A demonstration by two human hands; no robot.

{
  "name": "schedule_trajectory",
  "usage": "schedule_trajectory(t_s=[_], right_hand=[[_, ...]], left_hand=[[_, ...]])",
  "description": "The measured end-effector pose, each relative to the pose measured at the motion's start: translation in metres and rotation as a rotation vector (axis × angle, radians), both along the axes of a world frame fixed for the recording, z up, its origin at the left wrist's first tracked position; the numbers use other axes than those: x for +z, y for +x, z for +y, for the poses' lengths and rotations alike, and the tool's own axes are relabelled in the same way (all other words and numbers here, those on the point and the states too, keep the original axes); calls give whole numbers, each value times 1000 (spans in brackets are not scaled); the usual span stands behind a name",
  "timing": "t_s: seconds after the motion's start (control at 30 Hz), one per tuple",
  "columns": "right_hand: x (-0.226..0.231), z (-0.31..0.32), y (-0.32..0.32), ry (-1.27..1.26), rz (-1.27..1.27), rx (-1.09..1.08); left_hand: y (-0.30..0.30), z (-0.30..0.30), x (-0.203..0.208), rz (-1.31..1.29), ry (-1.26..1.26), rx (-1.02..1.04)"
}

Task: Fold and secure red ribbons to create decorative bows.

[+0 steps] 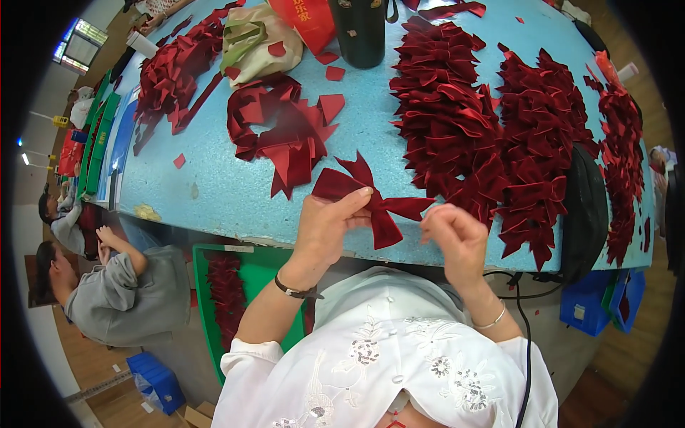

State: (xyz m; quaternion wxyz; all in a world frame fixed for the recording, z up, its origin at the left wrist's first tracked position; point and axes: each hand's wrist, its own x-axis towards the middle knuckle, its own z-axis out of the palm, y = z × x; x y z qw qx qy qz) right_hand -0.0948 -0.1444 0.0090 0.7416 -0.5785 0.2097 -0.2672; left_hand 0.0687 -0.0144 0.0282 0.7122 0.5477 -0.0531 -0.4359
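Observation:
Over the table's near edge, a dark red velvet bow is gripped in my left hand, thumb pressed on it near the knot. Its loops and pointed tails spread out to both sides. My right hand is closed in a pinch beside the bow's right-hand tip; whatever sits between those fingertips is hidden. Just beyond my left hand lies a loose heap of red ribbon pieces. To the right, long rows of finished-looking bows cover the table.
A black bag hangs at the right table edge near a black cable. A dark cup and a cloth bag stand farther back. Below the edge is a green bin with bows. Someone in grey sits at left.

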Motion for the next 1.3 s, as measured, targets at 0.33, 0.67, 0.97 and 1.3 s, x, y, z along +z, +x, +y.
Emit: schedule_trajectory(t_s=[0.33,0.67,0.97,1.3], right_hand=[[0,19,10,-336,56,24],[11,17,11,79,17,49],[10,2,15,-56,161,242],[6,-9,15,166,130,300]], left_hand=[[-17,-9,6,-40,-63,14],[-24,-10,0,-37,-94,-39],[-29,-11,-12,-273,-7,16],[-31,-14,-19,-339,14,18]])
